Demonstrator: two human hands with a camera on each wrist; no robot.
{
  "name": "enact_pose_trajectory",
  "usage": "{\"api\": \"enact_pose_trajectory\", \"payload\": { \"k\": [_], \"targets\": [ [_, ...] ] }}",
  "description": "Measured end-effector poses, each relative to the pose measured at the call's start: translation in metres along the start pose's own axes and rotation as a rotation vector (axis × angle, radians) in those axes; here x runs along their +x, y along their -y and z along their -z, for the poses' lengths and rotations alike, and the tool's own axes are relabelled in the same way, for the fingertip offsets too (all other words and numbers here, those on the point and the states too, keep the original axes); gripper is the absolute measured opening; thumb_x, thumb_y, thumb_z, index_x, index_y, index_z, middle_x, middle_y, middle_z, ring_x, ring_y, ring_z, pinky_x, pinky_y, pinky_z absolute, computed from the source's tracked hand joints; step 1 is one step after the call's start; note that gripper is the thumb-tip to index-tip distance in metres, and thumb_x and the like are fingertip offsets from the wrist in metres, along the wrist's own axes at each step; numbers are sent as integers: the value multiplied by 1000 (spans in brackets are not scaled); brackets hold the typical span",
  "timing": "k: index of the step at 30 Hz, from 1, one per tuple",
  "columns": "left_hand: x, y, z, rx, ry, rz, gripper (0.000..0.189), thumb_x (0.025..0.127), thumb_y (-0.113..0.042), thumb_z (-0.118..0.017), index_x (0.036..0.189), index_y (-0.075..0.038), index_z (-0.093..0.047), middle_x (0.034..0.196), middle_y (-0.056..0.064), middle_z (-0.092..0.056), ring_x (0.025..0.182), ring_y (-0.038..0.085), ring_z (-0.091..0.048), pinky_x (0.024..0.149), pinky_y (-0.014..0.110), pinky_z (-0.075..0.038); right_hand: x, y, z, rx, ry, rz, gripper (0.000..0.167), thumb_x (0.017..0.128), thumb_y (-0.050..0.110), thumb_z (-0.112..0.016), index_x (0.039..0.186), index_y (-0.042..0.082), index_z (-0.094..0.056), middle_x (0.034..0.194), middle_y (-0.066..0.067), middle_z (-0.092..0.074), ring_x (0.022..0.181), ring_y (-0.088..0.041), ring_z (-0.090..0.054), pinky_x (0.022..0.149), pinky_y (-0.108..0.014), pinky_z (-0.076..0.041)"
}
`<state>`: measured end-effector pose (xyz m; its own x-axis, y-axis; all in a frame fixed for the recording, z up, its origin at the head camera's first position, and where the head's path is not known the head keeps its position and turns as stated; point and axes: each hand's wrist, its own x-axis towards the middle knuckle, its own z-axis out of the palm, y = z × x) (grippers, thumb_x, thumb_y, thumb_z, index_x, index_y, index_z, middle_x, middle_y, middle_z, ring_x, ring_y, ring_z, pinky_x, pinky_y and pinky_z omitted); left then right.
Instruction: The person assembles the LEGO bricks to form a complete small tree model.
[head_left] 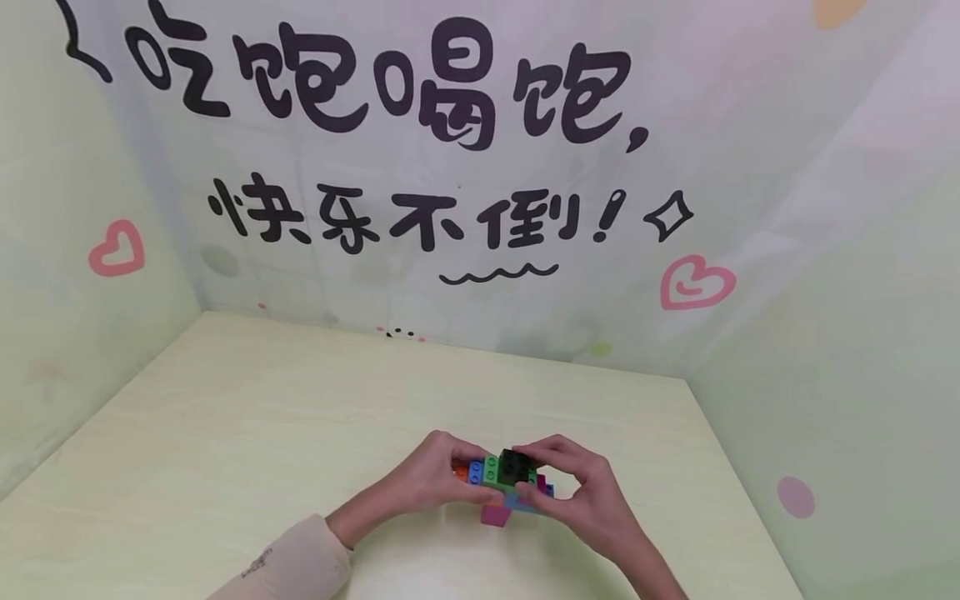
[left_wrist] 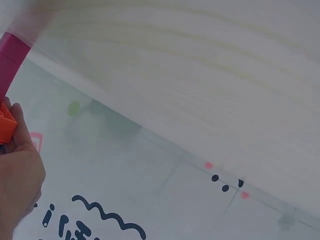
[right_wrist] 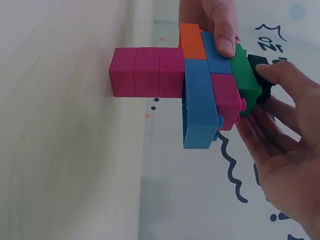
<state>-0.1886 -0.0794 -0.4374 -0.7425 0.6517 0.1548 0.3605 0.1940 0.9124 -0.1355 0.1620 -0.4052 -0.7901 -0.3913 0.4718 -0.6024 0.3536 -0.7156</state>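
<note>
Just above the table, both hands hold a build of toy bricks near the front middle. My left hand (head_left: 435, 473) grips its left end, where an orange brick (right_wrist: 192, 41) and a small blue brick (right_wrist: 217, 54) sit. With thumb and fingers, my right hand (head_left: 592, 493) pinches a black brick (head_left: 514, 467) on top, against the green brick (right_wrist: 245, 75). Below, a longer blue brick (right_wrist: 201, 107) lies beside a magenta brick (right_wrist: 226, 102). A stem of magenta bricks (right_wrist: 147, 72) points down from the underside. The left wrist view catches only part of the orange brick and stem.
A pale wooden tabletop (head_left: 300, 400) spreads around the hands. White printed wall sheets (head_left: 450, 308) with dark lettering and pink hearts enclose it at the back, left and right.
</note>
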Motion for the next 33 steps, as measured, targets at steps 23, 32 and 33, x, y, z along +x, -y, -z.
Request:
{"api": "enact_pose_trajectory", "payload": {
  "k": [23,32,33],
  "targets": [
    [-5,-19,-1,-221,-117,-64,28,82,-26,-81,109,-24,-75,103,-5,-73,94,19,-70,84,36,-55,-2,-5,1,140,17,-95,36,86,13,-77,120,14,-66,113,-1,-67,103,-22,-64,93,-34,-51],
    [-5,-24,1,-182,-106,-89,29,81,-25,-81,109,-22,-75,102,-6,-73,93,16,-70,85,38,-54,-3,-15,1,246,-20,-53,28,88,1,-72,115,6,-66,110,-11,-67,99,-28,-65,91,-36,-51],
    [-5,-24,1,-181,-105,-89,30,81,-25,-81,110,-21,-75,102,-6,-73,94,16,-70,86,38,-54,-3,-16,1,250,-24,-43,29,87,0,-72,115,6,-66,109,-11,-67,98,-28,-65,90,-37,-52]
  ]
}}
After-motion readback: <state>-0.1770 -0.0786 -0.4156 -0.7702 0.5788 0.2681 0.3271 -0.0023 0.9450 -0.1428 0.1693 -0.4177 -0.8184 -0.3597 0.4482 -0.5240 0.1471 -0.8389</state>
